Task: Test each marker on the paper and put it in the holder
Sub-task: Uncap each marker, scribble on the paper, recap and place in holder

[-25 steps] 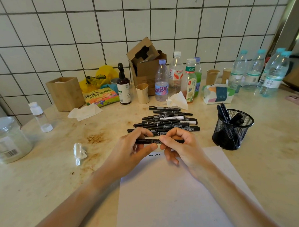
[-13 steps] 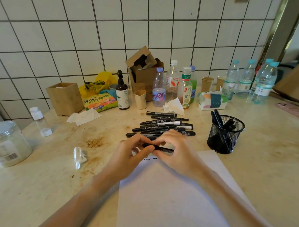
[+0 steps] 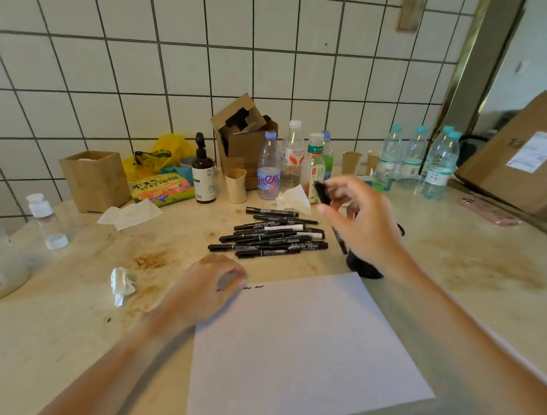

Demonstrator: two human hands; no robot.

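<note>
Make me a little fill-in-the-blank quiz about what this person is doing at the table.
1. The right hand holds a black marker above the mesh ____.
2. The left hand rests at the top edge of the white ____.
3. The pile of markers lies on the table just ____ the paper's top edge.

Missing words: holder; paper; beyond
</note>
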